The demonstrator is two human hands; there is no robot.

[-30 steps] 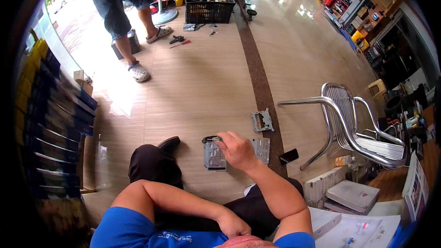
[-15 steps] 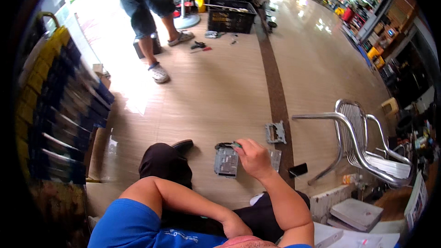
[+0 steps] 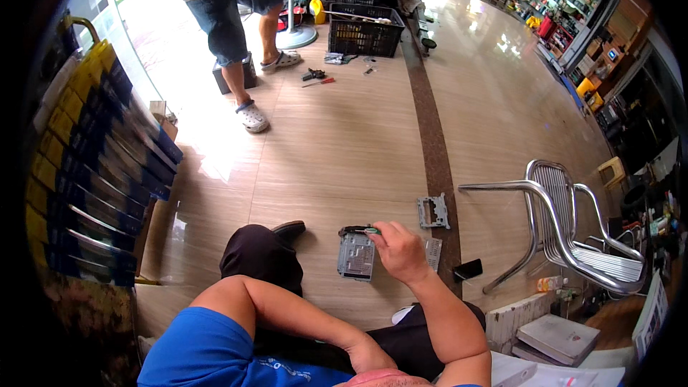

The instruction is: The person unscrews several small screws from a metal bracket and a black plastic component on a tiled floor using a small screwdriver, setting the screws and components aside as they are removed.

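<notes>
A grey metal box with a dark front edge (image 3: 356, 258), which looks like a car stereo chassis, lies on the floor in front of me. Over its far right corner, my right hand (image 3: 401, 251) pinches a slim green-handled tool (image 3: 373, 231), apparently a screwdriver; its tip is too small to make out against the dark edge. My left hand (image 3: 370, 360) rests low by my lap, its fingers hidden. Right of the box lie a grey metal frame (image 3: 423, 211) with a cut-out middle and a flat perforated metal plate (image 3: 433, 252), partly behind my right hand.
A black phone-like slab (image 3: 468, 269) lies near a metal chair (image 3: 555, 222) at right. Another person (image 3: 233, 43) stands at far left, near a screwdriver with a red handle (image 3: 327, 80) and black crates (image 3: 364, 31). Blue-and-yellow packages (image 3: 100, 165) hang at left.
The view has shifted slightly, moving the scene a little down and right. My right hand stays at the box's far corner with the tool; my left hand keeps its place.
</notes>
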